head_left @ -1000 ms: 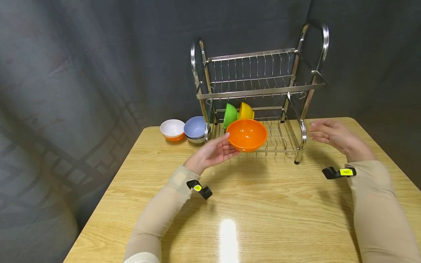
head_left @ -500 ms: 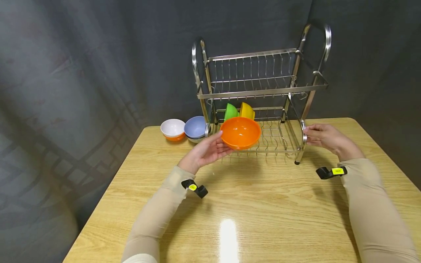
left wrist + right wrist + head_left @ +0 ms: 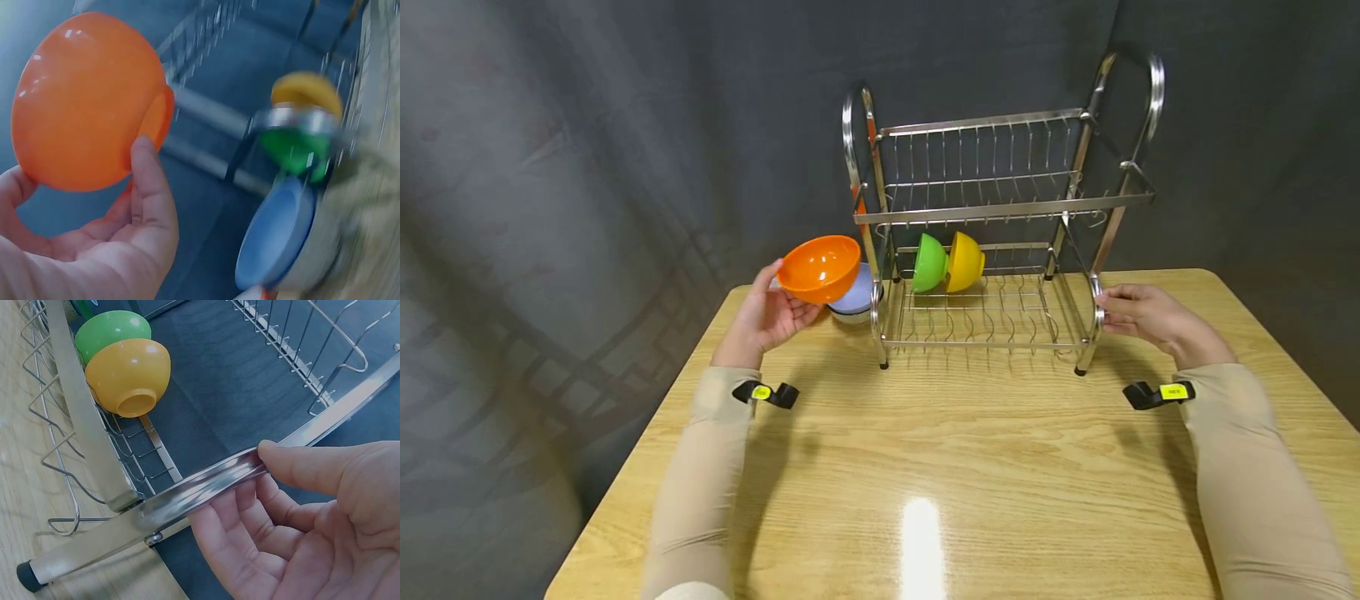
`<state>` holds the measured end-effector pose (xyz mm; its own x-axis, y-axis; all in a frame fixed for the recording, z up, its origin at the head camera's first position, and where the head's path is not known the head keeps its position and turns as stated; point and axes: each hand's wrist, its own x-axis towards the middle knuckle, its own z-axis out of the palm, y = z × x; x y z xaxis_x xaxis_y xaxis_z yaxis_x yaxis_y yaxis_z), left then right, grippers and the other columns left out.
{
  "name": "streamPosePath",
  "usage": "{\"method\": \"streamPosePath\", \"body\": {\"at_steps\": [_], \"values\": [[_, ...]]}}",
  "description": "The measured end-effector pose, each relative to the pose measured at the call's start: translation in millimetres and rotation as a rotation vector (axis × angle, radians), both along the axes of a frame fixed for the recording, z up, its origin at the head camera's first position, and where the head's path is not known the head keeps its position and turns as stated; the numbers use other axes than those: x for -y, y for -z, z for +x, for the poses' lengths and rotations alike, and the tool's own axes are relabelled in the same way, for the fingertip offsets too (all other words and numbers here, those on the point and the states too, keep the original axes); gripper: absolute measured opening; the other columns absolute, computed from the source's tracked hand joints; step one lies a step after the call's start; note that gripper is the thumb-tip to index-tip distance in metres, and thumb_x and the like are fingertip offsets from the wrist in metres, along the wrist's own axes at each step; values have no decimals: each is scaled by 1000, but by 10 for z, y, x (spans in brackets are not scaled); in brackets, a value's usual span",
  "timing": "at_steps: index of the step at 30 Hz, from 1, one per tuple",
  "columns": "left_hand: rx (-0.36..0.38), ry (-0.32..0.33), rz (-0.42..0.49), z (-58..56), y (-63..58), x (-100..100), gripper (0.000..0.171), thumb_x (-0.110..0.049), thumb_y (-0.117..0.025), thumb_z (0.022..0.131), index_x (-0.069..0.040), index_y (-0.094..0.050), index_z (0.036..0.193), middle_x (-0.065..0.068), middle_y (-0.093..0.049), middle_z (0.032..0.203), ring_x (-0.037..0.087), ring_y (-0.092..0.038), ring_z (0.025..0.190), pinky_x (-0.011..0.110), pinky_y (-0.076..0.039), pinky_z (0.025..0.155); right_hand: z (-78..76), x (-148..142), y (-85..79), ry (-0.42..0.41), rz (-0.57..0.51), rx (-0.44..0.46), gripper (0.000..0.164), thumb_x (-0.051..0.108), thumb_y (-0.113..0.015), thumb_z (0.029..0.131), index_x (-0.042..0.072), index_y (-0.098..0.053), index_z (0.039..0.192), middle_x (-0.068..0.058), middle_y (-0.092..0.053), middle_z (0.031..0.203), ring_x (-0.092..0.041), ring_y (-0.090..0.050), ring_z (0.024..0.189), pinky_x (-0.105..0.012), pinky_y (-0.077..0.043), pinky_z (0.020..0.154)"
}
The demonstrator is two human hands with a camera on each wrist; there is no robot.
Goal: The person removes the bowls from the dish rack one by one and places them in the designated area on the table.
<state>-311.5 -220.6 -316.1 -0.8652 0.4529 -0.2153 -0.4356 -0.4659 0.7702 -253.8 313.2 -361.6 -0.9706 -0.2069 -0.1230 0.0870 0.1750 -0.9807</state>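
Observation:
My left hand [image 3: 771,317] grips an orange bowl [image 3: 820,268] by its rim and foot, raised over the stacked bowls at the table's left. In the left wrist view the thumb is at the rim and fingers press near the bowl's foot. My right hand [image 3: 1150,317] pinches the right front post of a two-tier metal dish rack [image 3: 985,343], thumb on one side and fingers on the other. A green bowl [image 3: 929,263] and a yellow bowl [image 3: 966,262] stand on edge side by side in the lower tier.
Behind the held bowl a blue bowl [image 3: 859,292] sits on a pale one, left of the rack. The white bowl there is mostly hidden. Dark curtain [image 3: 700,125] hangs behind the wooden table [image 3: 970,450].
My left hand has carried the orange bowl leftward, from before the rack to over the stacked bowls. My right hand has come in from the right and taken hold of the rack's post.

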Motion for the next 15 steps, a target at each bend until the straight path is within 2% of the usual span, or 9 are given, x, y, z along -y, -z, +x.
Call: {"method": "streamPosePath", "body": {"at_steps": [3,6,10,12,15], "values": [[66,-110,-37,-126,-22,195,51,-51,-50,96,-1,-59,104,12,-69,90,19,-66,83,27,-57,81,-4,-11,13,4,-13,1,8,11,-47,102,4,-47,106,6,-58,87,-4,-60,78,-15,-55,74],[123,-243,-82,-231,-20,333,51,-51,-54,94,-2,-54,109,11,-65,90,18,-63,86,26,-54,91,-7,-15,19,8,19,-11,9,12,-46,102,4,-47,107,8,-58,87,-3,-60,78,-15,-55,74],[173,-364,-36,-303,24,437,50,-48,-59,92,-3,-52,112,11,-62,94,19,-60,93,26,-43,107,-6,-5,19,8,88,-31,20,15,-45,103,-2,-42,114,11,-57,89,-1,-58,80,-14,-54,75],[189,-368,2,-311,71,473,48,-47,-61,92,-2,-55,109,11,-64,94,19,-62,92,26,-41,108,-3,0,18,7,112,-32,25,17,-45,103,-3,-40,116,12,-56,90,0,-58,81,-13,-54,76],[185,-288,-1,-301,174,516,45,-45,-59,93,-1,-58,102,12,-66,93,21,-65,90,27,-44,106,-2,3,19,14,140,-33,26,19,-44,104,-3,-39,117,12,-55,90,0,-57,82,-13,-54,77]]}}
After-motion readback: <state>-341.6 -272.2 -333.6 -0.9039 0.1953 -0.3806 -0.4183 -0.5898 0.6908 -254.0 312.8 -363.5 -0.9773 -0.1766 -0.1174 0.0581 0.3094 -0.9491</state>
